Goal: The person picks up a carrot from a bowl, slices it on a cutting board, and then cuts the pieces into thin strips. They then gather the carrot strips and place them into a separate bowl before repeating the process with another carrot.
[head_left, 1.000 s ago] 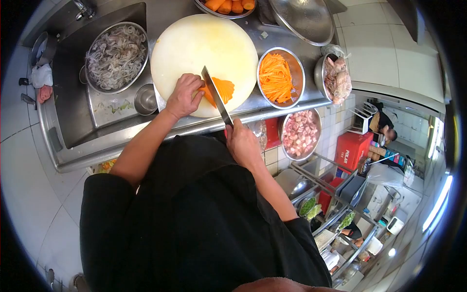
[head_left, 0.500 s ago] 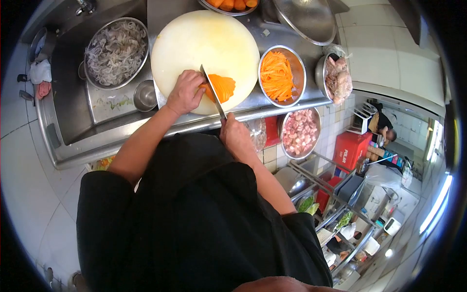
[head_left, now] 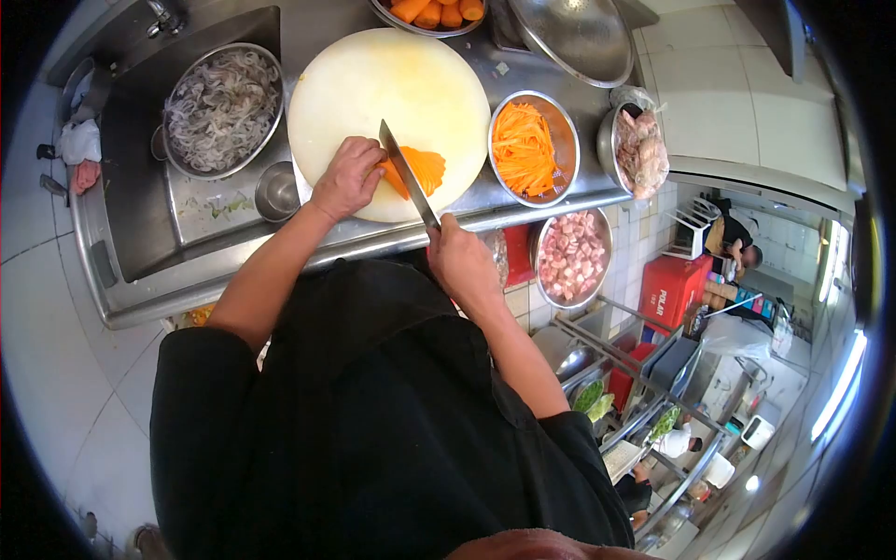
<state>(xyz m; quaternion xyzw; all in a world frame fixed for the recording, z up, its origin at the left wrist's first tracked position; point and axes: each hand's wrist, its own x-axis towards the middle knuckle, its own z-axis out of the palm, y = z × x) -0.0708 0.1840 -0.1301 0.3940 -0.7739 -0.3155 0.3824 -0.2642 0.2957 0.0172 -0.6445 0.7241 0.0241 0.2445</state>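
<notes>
My right hand (head_left: 464, 264) is wrapped round the handle of a kitchen knife (head_left: 409, 174), whose blade lies slanted across the orange carrot slices (head_left: 427, 169) on a round white cutting board (head_left: 373, 79). With fingers curled, my left hand (head_left: 349, 179) presses on the carrot just left of the blade, its fingertips close to the steel. The slices fan out in an overlapping row on the blade's right side. How much carrot lies beneath my left fingers is partly hidden. To the right of the board, a perforated metal bowl (head_left: 570, 131) holds carrot strips (head_left: 523, 149).
Left of the board is a sink (head_left: 140, 224) with a bowl of greyish strips (head_left: 224, 112) and a small metal cup (head_left: 278, 192). Peeled carrots (head_left: 439, 11) stand behind. Bagged meat (head_left: 640, 154) and diced meat (head_left: 572, 259) are at right. Other people are farther off.
The view has shifted slightly. The knife's blade leans a little more and my right hand sits slightly further right; both hands keep their hold.
</notes>
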